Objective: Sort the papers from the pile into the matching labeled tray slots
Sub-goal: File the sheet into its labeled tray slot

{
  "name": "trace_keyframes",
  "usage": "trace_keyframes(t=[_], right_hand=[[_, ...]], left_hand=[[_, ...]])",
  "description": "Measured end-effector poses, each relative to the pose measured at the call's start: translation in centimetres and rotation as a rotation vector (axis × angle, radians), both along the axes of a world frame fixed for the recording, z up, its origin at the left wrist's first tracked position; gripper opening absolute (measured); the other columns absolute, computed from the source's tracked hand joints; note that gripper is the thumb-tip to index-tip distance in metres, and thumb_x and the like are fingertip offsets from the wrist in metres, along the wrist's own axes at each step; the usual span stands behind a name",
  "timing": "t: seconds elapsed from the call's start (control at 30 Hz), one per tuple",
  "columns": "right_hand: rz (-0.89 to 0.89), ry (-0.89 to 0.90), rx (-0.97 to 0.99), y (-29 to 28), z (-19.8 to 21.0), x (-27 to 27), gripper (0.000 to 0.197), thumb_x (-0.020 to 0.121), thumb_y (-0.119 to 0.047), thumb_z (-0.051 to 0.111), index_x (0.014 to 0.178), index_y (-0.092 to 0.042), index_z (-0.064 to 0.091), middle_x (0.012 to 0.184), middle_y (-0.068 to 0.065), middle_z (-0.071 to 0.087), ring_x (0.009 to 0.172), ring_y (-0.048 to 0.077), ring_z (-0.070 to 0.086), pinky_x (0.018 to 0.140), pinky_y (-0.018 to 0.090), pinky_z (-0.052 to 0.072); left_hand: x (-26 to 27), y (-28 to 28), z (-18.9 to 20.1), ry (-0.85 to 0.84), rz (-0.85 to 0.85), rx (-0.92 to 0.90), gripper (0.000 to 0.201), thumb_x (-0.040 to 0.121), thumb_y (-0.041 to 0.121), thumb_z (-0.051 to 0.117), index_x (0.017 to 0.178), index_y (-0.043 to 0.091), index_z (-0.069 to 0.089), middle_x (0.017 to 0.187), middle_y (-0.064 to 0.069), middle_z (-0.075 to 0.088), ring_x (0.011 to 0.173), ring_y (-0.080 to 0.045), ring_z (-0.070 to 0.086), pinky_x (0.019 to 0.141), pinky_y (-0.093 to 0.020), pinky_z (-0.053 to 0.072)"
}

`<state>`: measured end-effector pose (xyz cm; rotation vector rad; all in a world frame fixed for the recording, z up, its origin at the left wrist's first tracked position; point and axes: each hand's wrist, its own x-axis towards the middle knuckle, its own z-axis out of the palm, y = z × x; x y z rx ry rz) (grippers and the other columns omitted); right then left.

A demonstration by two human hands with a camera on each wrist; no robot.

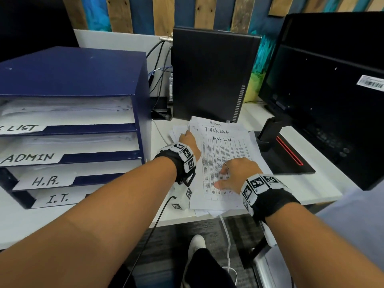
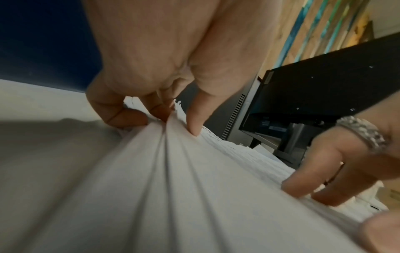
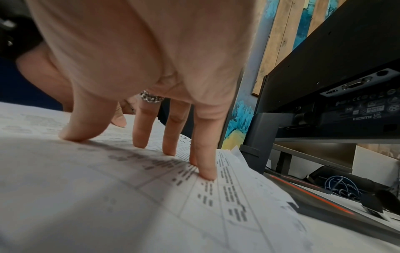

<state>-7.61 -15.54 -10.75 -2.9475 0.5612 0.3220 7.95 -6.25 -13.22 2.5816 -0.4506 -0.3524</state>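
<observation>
A pile of papers (image 1: pixel 226 154) lies on the white desk (image 1: pixel 311 190) between the tray and the monitor; its top sheets are handwritten "Tasklist". My left hand (image 1: pixel 188 140) pinches the left edge of several sheets (image 2: pixel 173 154), thumb on top and fingers curled under. My right hand (image 1: pixel 234 173) presses straight fingertips (image 3: pixel 205 171) down onto the printed top sheet (image 3: pixel 151 188). The blue sorting tray (image 1: pixel 83 80) stands at the left with slots labelled "LIST" (image 1: pixel 18 128), "ADMIN" (image 1: pixel 29 159), "H.R." (image 1: pixel 45 180) and "I.T." (image 1: pixel 57 198).
A black computer tower (image 1: pixel 212 75) stands right behind the pile. A black monitor (image 1: pixel 328 90) on its stand (image 1: pixel 286 154) fills the right side. Cables (image 1: pixel 158 67) hang between tray and tower. The desk's front edge is just below the pile.
</observation>
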Motion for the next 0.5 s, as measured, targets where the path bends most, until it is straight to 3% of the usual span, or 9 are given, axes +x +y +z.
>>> trace_keyframes(t=[0.13,0.33,0.5], right_hand=[[-0.001,0.003,0.005,0.1,0.0,-0.1,0.050,0.083,-0.057,0.072,0.119,-0.023,0.065,0.114,-0.005,0.065,0.104,0.015,0.061,0.086,0.026,0.047],[0.007,0.002,-0.008,0.1,-0.1,-0.1,0.051,0.084,-0.057,0.071,0.120,-0.023,0.064,0.114,-0.004,0.065,0.102,0.015,0.061,0.082,0.024,0.043],[0.017,0.005,-0.012,0.3,0.1,-0.2,0.050,0.085,-0.056,0.070,0.121,-0.022,0.064,0.110,-0.004,0.064,0.094,0.014,0.058,0.080,0.024,0.044]], left_hand=[[-0.3,0.0,-0.4,-0.011,-0.031,-0.038,0.070,0.089,0.005,0.060,0.149,0.008,0.022,0.128,-0.017,0.056,0.113,-0.031,0.059,0.094,-0.035,0.049],[-0.3,0.9,-0.7,-0.031,-0.108,-0.082,0.039,0.087,0.005,0.063,0.124,0.008,0.050,0.118,-0.012,0.062,0.106,-0.028,0.061,0.078,-0.028,0.045],[-0.9,1.0,-0.4,-0.035,-0.096,-0.103,0.029,0.093,0.014,0.061,0.120,0.005,0.059,0.118,-0.013,0.064,0.107,-0.031,0.062,0.078,-0.027,0.045]])
